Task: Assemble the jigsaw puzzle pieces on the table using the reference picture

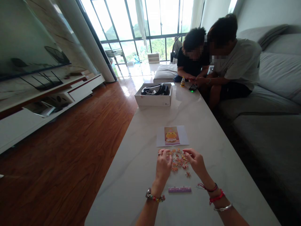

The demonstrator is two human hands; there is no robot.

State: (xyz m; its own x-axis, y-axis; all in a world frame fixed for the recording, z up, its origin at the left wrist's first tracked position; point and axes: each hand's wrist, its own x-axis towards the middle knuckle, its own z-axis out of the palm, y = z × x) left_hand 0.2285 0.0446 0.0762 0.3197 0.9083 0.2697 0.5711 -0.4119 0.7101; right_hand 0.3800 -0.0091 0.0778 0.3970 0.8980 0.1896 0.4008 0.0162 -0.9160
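Two bare hands met a loose pile of small jigsaw pieces, orange, pink and pale, spread on the white marbled bench. The left hand lay at the pile's left edge, its fingers curled down among the pieces; whether it gripped one I cannot tell. The right hand was at the pile's far right edge, thumb and forefinger drawn nearly together, and any piece between them was too small to make out. One stray piece sat just off the near side of the pile.

Nearer the wearer than the pile, between the forearms, lay a straight purple strip of jigsaw with small tabs along its far edge. Just beyond the pile was a white sheet printed with a picture of a yellow cartoon figure.

Well past the pile, toward the bench's far end, stood an open white box holding a black device. A small yellow-and-white bottle and a dark device with a green light were also far beyond the pile. Beyond it to the right, two people sat close together on the grey sofa.
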